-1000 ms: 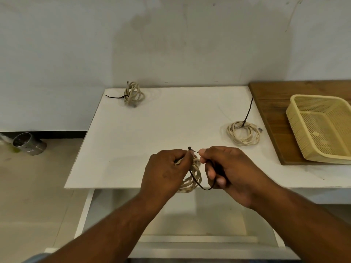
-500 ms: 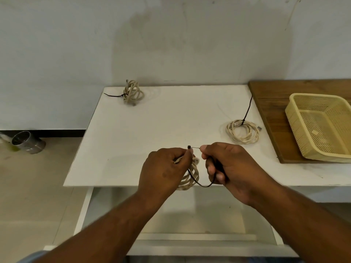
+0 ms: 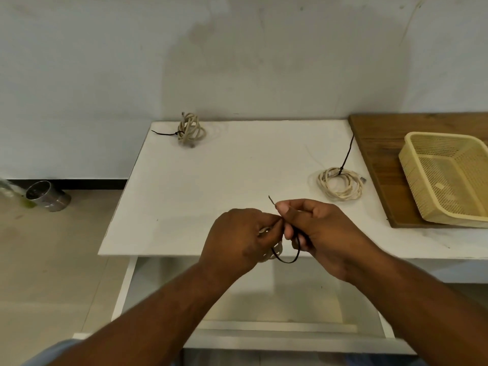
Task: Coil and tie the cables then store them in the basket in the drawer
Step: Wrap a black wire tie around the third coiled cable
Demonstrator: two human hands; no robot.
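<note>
Thumb and forefinger of my right hand (image 3: 322,233) pinch one black tie (image 3: 286,261). My left hand (image 3: 237,241) curls around one cable coil (image 3: 277,250) above the table (image 3: 211,194) edge. Two tied coils lie apart, the far coil (image 3: 190,130) and the right coil (image 3: 339,186). One basket (image 3: 446,135) sits right, and one drawer (image 3: 277,327) is open below.

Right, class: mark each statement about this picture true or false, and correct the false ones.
1. The yellow basket sits on the wooden board. True.
2. The far coil and the right-side coil lie on the white table. True.
3. Both hands lie flat on the table. False: the left hand holds a cable coil, and the right hand pinches a black tie.
4. The drawer is closed. False: it is pulled open.
</note>
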